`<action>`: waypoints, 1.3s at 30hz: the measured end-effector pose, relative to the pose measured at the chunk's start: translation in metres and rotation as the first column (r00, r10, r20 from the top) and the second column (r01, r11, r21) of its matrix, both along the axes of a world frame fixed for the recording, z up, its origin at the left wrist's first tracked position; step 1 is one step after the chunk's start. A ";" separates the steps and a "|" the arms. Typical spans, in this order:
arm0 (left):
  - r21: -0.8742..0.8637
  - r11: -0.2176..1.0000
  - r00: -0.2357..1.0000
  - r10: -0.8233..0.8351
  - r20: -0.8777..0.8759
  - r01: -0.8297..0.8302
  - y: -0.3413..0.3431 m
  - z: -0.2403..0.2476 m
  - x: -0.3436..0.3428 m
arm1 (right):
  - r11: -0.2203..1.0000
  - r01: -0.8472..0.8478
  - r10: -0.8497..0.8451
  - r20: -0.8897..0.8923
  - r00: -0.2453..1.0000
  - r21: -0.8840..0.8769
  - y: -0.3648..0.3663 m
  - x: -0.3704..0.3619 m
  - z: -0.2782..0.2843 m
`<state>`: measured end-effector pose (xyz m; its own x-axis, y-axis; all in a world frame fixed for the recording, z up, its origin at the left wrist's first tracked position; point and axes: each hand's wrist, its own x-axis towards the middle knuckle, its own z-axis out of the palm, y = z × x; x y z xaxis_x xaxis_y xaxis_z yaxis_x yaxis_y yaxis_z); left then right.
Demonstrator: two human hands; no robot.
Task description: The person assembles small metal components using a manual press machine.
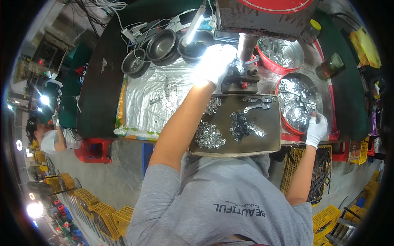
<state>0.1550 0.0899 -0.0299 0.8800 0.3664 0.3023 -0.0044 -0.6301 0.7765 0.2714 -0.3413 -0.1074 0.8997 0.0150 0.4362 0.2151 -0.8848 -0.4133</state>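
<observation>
My left hand point(215, 63), in a white glove, is raised beside the small die point(240, 84) under the press ram point(247, 46). Lamp glare washes out its fingers, so their grip does not show. A shiny metal piece point(240, 65) sits on the die close to those fingertips. My right hand point(317, 130), also gloved, reaches over the near right rim of a red basin point(283, 119) heaped with flat metal parts point(295, 102). Its fingertips are drawn together against the heap; what they pinch, if anything, is too small to make out.
Before me a brown board point(262, 137) carries piles of small silver pieces point(209, 135), dark pieces point(239, 125) and levers point(257, 106). Another red basin point(281, 53) stands behind. Left are metal bowls point(161, 44), a lamp point(193, 28) and flat parts on silver sheeting point(141, 84).
</observation>
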 end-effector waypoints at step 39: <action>-0.917 0.349 0.969 -0.076 -0.235 -0.195 -0.040 0.021 -0.204 | 0.364 -0.932 0.920 -0.157 0.360 -0.006 0.219 -0.140 0.084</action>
<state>-0.0491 0.0501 -0.0090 0.8273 0.3431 -0.4448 0.2363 0.5059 0.8296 0.1313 -0.1228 -0.0232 0.3325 0.8977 0.2890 0.8802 -0.1854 -0.4369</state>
